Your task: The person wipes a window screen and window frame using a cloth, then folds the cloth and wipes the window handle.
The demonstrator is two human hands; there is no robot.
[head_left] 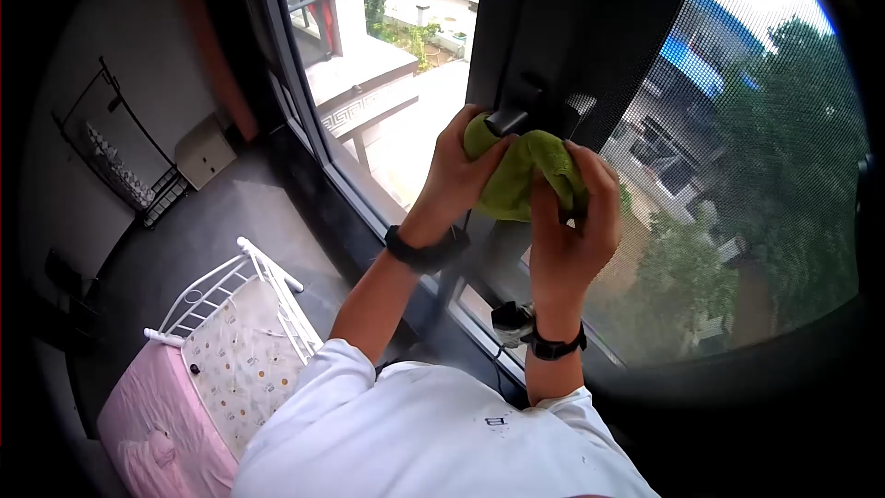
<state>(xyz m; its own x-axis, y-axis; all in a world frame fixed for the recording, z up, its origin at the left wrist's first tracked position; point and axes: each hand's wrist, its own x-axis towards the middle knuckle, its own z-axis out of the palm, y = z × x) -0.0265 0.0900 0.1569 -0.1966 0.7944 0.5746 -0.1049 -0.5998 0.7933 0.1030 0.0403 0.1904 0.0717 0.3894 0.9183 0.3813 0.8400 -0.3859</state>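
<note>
A green cloth (516,180) is bunched between my two hands in front of the dark window frame (572,18). My left hand (458,161) grips its left end, with the thumb pressed over it beside the dark window handle (506,120). Part of the handle sticks out above the cloth; the rest is hidden behind it. My right hand (585,221) pinches the right side of the cloth, its fingers bent around the edge. Both wrists wear black bands.
Left of the frame is a clear window pane (396,129); a mesh screen (719,194) covers the right side. Below left stands a white metal bed (277,286) with pink bedding (161,415). A clothes rack (115,83) and a beige cabinet (205,152) stand farther back.
</note>
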